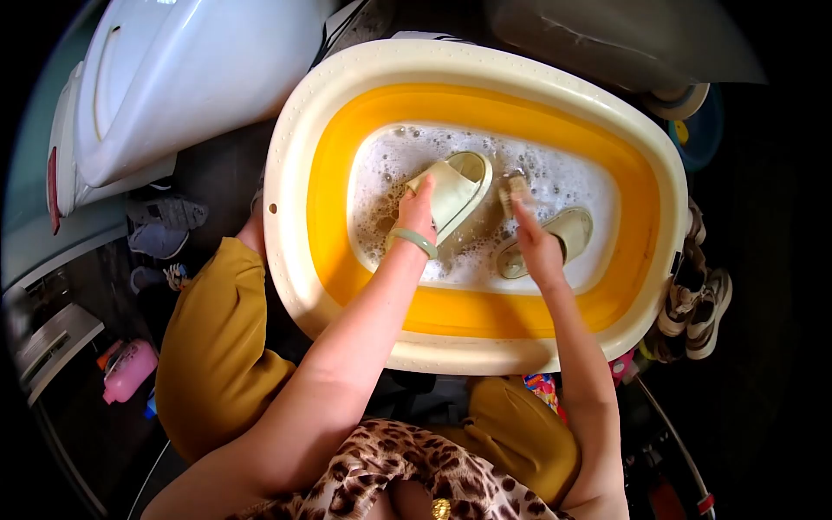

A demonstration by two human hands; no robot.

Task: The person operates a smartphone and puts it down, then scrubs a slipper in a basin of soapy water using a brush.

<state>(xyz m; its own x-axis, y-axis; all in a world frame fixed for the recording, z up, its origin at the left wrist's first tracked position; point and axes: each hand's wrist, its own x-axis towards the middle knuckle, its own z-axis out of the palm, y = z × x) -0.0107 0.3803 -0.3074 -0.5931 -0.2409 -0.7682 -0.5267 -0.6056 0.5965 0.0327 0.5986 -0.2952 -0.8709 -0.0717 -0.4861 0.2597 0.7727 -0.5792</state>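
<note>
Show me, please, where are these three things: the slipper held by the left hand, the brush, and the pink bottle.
Slipper (450, 196): head view, on its wide strap.
Brush (518, 186): head view, on its motion-blurred head.
Pink bottle (131, 371): head view, middle of its body.

My single view comes from a camera worn on my own head, looking forward and steeply down past my leopard-print top at the bottom edge. The basin lies ahead of and below me, near enough that it fills much of the middle with its whole rim inside the view. My arms run up from the bottom edge towards it. The lens is wide, with dark, rounded corners, and takes in the shoes at the right and the pink bottle at the left
</note>
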